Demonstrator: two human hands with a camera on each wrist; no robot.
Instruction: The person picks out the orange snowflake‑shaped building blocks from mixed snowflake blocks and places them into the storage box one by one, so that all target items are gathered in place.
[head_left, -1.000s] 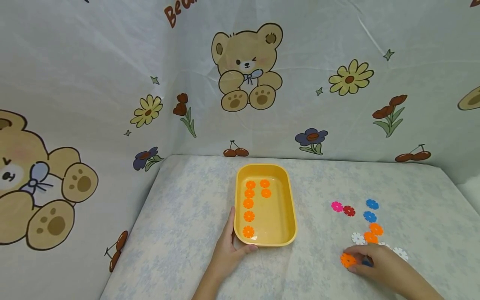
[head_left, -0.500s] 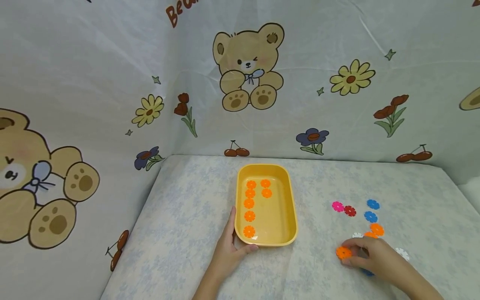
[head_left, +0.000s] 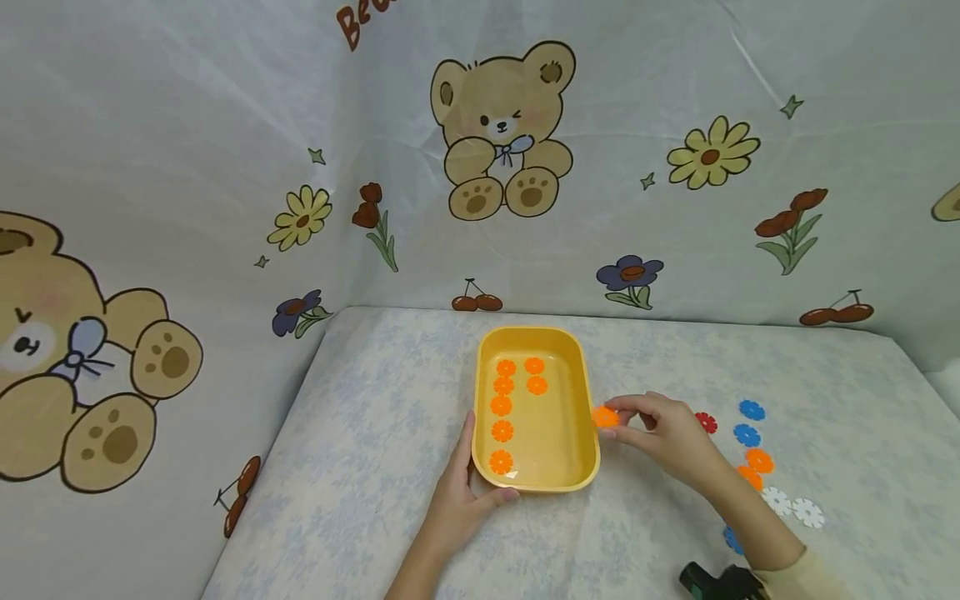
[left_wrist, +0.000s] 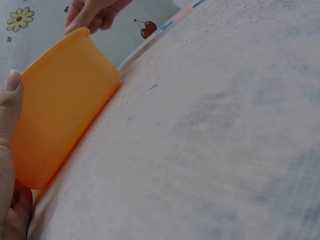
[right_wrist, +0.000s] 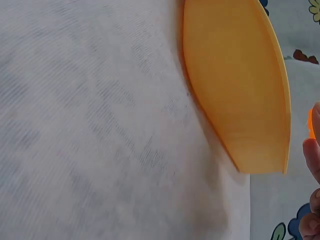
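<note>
My right hand (head_left: pixel 663 433) pinches an orange flower-shaped disc (head_left: pixel 604 417) between thumb and fingertips, right at the right rim of a yellow tray (head_left: pixel 558 479). In the right wrist view, a sliver of the orange disc (right_wrist: pixel 311 122) shows at the fingertips, above the level of the tray wall (right_wrist: pixel 235 90). My left hand (head_left: pixel 457 492) holds the tray's near left corner, fingers along the side and thumb (left_wrist: pixel 10 100) at the front. Inside the tray, several orange discs (head_left: pixel 502 406) form a column at the left, with two more beside its far end.
Right of the tray lie loose flower discs: a red one (head_left: pixel 706 422), blue ones (head_left: pixel 752 409), orange ones (head_left: pixel 759 460) and white ones (head_left: pixel 807 512). Another blue disc (head_left: pixel 732 540) is partly behind my right forearm. A printed cloth (head_left: pixel 525 250) rises behind the table.
My right hand has lifted the orange disc from the loose discs and carried it left and away from me to the tray's right rim. The left hand keeps its hold on the tray.
</note>
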